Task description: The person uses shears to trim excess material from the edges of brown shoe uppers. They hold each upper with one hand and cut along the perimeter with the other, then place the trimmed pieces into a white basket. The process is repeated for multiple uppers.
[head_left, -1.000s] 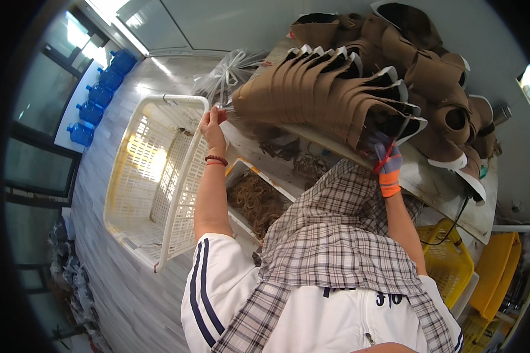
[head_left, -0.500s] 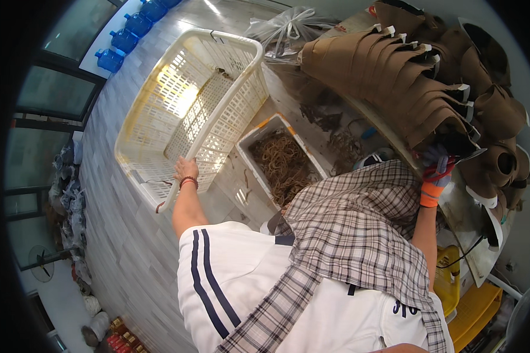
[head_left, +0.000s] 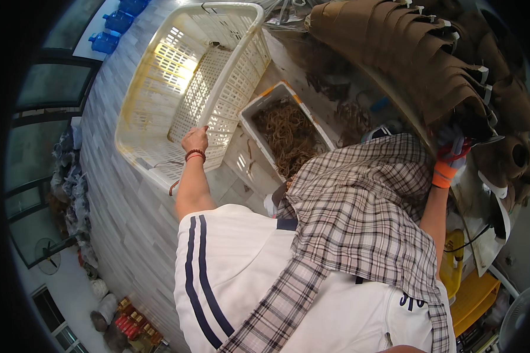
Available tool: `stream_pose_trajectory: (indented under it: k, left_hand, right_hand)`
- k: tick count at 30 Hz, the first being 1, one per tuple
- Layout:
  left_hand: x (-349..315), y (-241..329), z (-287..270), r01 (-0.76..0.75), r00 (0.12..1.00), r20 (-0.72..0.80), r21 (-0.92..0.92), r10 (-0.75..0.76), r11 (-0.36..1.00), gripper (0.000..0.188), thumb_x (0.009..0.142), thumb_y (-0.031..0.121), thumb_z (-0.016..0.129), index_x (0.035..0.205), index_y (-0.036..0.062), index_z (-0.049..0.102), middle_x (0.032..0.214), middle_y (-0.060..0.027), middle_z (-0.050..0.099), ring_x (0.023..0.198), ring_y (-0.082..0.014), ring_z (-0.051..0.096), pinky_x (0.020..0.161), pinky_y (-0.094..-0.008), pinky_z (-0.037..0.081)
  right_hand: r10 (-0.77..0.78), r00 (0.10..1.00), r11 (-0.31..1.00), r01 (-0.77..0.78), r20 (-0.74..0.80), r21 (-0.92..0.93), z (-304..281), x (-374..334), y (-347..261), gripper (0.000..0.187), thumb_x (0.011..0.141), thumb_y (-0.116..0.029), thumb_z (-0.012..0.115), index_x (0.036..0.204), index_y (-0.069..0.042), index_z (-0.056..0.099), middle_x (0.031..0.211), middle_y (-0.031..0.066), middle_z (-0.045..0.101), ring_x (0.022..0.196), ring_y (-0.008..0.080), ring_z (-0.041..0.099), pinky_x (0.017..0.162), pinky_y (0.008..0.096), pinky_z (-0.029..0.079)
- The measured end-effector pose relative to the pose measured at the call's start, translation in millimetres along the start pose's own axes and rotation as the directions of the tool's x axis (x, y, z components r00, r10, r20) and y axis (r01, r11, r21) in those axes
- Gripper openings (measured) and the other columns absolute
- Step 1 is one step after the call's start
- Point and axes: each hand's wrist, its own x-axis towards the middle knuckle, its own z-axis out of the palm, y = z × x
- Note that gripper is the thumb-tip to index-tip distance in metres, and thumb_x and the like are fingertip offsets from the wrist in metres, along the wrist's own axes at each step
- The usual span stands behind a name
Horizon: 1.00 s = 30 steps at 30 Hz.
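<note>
My left hand, bare with bracelets on the wrist, is closed on the near rim of a large white plastic basket. The basket is tilted, with its slatted inside showing. At the right, my right hand wears a grey glove with an orange cuff. Its fingers are closed round red-handled scissors, beside the brown pieces; the blades are partly hidden. Next to my right hand, a row of overlapping brown curved fabric pieces with white tips lies along the table.
A white foam box of tangled brown strips stands between basket and table. A plaid cloth covers my lap. Blue water bottles stand far left. Yellow crates and a fan are at the lower right.
My left hand has slid along the basket rim, away from me, and its fingers have closed. The view has shifted slightly, and my right hand still holds the scissors.
</note>
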Motion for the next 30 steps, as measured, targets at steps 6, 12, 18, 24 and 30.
stream_pose_trajectory:
  k: [6,12,18,24,30]
  left_hand:
    - [10,73,-22,-0.017,1.0,-0.017,0.028,0.018,0.999,0.037,0.095,0.038,0.043,0.101,0.0119,0.069,0.1,-0.0127,0.067,0.091,-0.0328,0.065,0.075,-0.0459,0.051]
    - [59,152,-32,0.187,0.982,0.039,-0.33,-0.184,0.925,0.056,0.093,0.048,0.043,0.103,-0.0027,0.064,0.105,-0.0209,0.066,0.097,-0.0348,0.065,0.081,-0.0458,0.05]
    - [103,221,-47,0.258,0.956,0.047,-0.607,-0.29,0.751,0.054,0.089,0.045,0.05,0.107,-0.0043,0.062,0.109,-0.0236,0.064,0.103,-0.0383,0.061,0.09,-0.0451,0.047]
    - [128,218,-53,0.121,0.993,0.094,-0.787,-0.076,0.605,0.049,0.084,0.042,0.06,0.094,-0.0062,0.066,0.11,-0.0285,0.06,0.105,-0.0386,0.059,0.09,-0.0427,0.046]
    - [82,231,-173,-0.448,0.869,-0.453,-0.891,-0.198,0.072,0.039,0.089,0.032,0.062,0.096,-0.0066,0.067,0.089,-0.0163,0.067,0.076,-0.0229,0.063,0.077,-0.0328,0.05]
  right_hand:
    - [-0.104,0.995,0.991,0.103,0.004,-0.09,-20,14,35,0.03,0.09,-0.013,0.048,0.117,0.001,0.051,0.092,0.0099,0.066,0.074,0.0188,0.064,0.059,0.0293,0.048]
    - [-0.262,0.965,0.872,0.235,-0.004,-0.43,-22,11,39,0.038,0.082,-0.013,0.057,0.117,0.0,0.051,0.096,0.0155,0.065,0.077,0.0318,0.064,0.061,0.0361,0.049]
    - [-0.436,0.894,0.698,0.407,0.102,-0.589,-18,9,22,0.04,0.081,-0.014,0.058,0.117,0.0,0.05,0.1,0.0182,0.063,0.08,0.0348,0.064,0.062,0.0374,0.049]
    - [-0.023,1.0,0.995,0.024,0.015,-0.097,-8,0,5,0.035,0.092,-0.021,0.053,0.119,0.0,0.05,0.096,0.0096,0.065,0.074,0.019,0.062,0.059,0.03,0.046]
    - [0.061,0.997,0.979,-0.052,-0.04,0.198,13,-3,-40,0.031,0.094,-0.018,0.056,0.118,0.0,0.054,0.102,0.0087,0.066,0.085,0.0146,0.063,0.061,0.0242,0.045]
